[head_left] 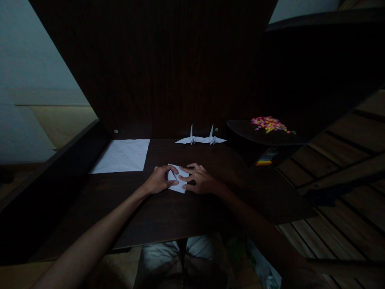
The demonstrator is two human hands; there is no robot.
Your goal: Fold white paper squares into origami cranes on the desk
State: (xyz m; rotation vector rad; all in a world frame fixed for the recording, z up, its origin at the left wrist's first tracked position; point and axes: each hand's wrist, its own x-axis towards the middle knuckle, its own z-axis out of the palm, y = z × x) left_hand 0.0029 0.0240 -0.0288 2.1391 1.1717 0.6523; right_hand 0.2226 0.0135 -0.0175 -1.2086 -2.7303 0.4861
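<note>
Folded paper (177, 181) on desk (168, 212): left hand (159, 180) and right hand (201, 180) pinching it, apparently creasing; dim view. Two paper cranes (201, 139) behind.

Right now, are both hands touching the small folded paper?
Touching. Head view: left hand and right hand fingers lie on the folded paper.

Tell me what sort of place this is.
Probably a dim room at home, at a dark wooden desk used for paper craft. Two folded paper cranes stand at the back, a creased white sheet lies left, and both hands press a folded paper.
</note>
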